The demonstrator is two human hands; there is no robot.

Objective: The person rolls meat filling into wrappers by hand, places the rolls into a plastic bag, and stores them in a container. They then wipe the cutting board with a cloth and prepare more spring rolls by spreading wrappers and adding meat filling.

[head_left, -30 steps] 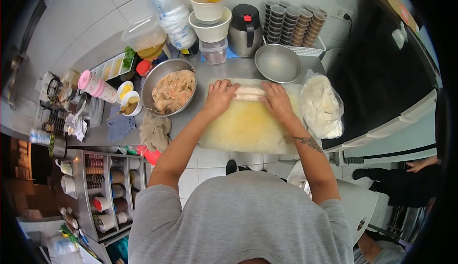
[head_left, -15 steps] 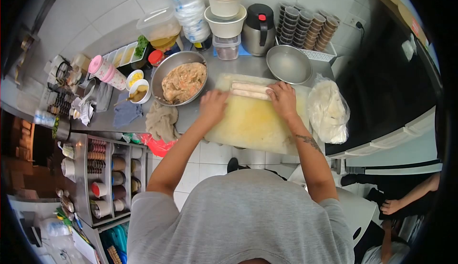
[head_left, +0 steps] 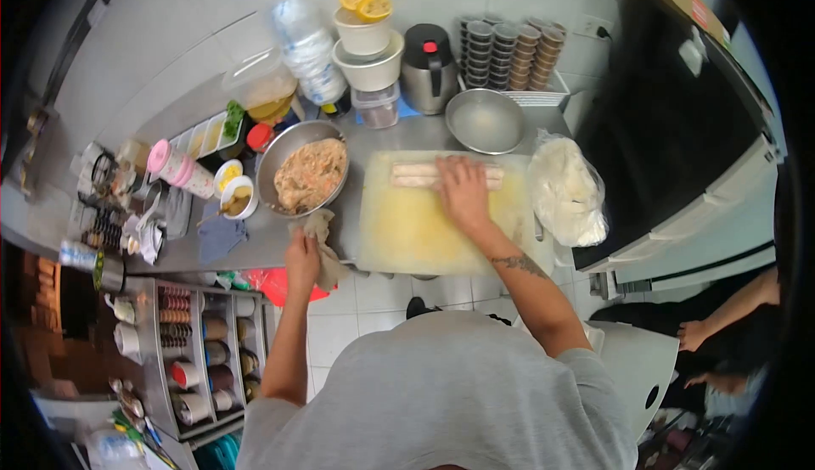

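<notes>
My left hand (head_left: 302, 259) is closed on a beige cloth (head_left: 324, 249) at the counter's front edge, just below the steel bowl. My right hand (head_left: 463, 185) lies with its fingers spread over two pale rolls (head_left: 413, 174), side by side near the back of the yellowish cutting board (head_left: 424, 236). The rolls' ends show on both sides of the hand. The steel bowl (head_left: 265, 174) at the left holds a pinkish, chunky mixture (head_left: 312, 174).
A plastic bag with white contents (head_left: 567, 194) lies right of the board. Behind stand an empty metal bowl (head_left: 486, 122), a steel jug (head_left: 429, 75), stacked tubs (head_left: 369, 69) and lidded cups (head_left: 514, 54). Another person's hand (head_left: 694, 334) shows at the right.
My left hand has moved left from the board and taken hold of the cloth, which is lifted. My right hand has moved from the rolls' right end onto their middle. The view has shifted.
</notes>
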